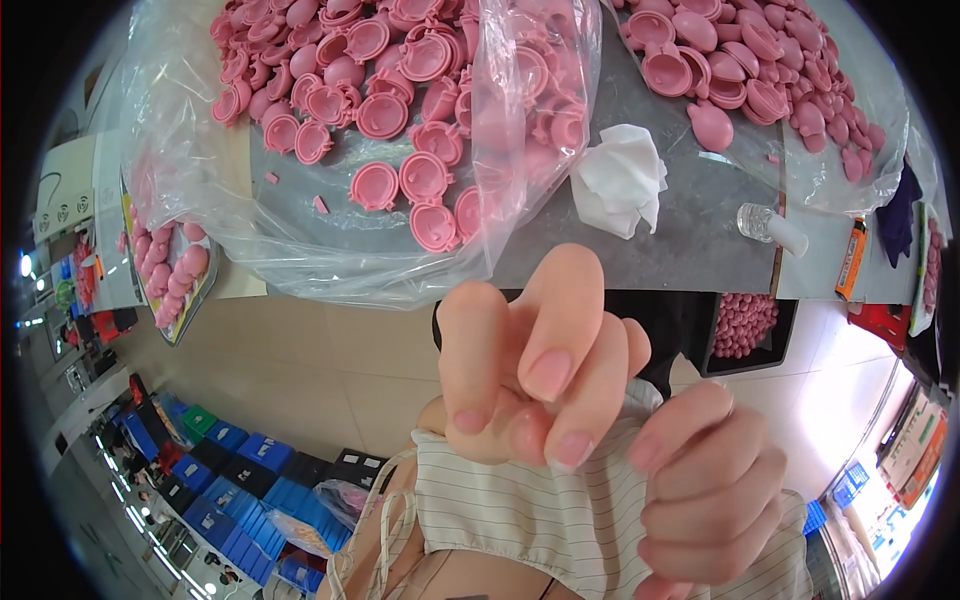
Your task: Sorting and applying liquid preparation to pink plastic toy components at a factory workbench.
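Note:
Close to the camera, my left hand (535,360) has its fingers bunched together, fingertips touching, with nothing visible between them. It rises out of a white, thin-striped fabric sleeve (520,510) with a gathered edge. My right hand (705,490) is curled at the lower right, its fingers closed against the right side of the same striped fabric. Beyond both hands a grey table (690,240) carries heaps of pink round plastic parts (400,90), many of them lying in an open clear plastic bag (320,250).
A crumpled white tissue (620,180), a small clear bottle with a white cap (772,226) and an orange stick-shaped item (851,258) lie on the table. A black bin of pink pieces (745,325) sits below its edge. Blue crates (240,470) are stacked at lower left.

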`<act>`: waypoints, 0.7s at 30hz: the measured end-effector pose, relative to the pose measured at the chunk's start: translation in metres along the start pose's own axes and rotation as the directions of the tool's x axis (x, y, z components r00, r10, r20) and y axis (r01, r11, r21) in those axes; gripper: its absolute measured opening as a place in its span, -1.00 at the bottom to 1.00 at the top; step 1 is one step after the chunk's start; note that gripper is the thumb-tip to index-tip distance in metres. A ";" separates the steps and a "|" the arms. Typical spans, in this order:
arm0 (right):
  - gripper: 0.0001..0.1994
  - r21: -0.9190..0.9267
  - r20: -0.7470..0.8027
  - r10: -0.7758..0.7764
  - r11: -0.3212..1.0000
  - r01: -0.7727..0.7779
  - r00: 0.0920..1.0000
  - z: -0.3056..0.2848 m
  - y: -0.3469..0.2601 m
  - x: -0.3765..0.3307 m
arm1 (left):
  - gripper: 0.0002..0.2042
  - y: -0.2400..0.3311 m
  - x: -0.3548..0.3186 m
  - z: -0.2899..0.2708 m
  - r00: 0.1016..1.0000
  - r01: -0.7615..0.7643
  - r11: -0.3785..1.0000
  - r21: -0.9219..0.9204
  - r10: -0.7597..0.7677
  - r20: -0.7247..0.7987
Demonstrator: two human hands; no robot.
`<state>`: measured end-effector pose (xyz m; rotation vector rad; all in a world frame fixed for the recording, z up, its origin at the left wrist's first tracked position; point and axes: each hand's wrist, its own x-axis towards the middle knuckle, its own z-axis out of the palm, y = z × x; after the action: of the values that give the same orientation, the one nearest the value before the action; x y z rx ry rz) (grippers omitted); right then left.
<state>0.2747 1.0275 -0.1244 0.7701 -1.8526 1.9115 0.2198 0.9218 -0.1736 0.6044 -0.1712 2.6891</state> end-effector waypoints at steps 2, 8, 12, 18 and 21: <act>-0.81 -0.015 -0.004 -0.016 1.000 0.016 1.000 -0.001 -0.001 -0.003 | -0.72 -0.005 -0.004 -0.005 0.995 -0.073 0.992 0.099 0.066 0.074; -0.78 -0.138 -0.017 -0.102 0.985 0.099 0.995 0.002 0.000 0.002 | -0.72 -0.007 -0.004 -0.003 0.996 -0.084 0.994 0.076 0.083 0.010; -0.76 -0.217 -0.016 -0.158 0.964 0.151 0.987 0.008 0.002 0.007 | -0.68 -0.007 -0.002 0.001 0.991 -0.134 0.965 0.227 0.133 0.022; -0.71 -0.338 -0.008 -0.241 0.914 0.224 0.970 0.017 0.003 0.016 | -0.63 -0.007 -0.001 0.014 0.975 -0.179 0.884 0.432 0.218 -0.042; -0.68 -0.398 0.000 -0.280 0.880 0.257 0.960 0.020 0.002 0.020 | -0.67 -0.011 -0.002 0.019 0.960 -0.204 0.860 0.468 0.268 -0.074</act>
<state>0.2604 1.0049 -0.1145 0.7768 -1.8949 1.3158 0.2326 0.9272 -0.1569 0.5527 0.4730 3.0191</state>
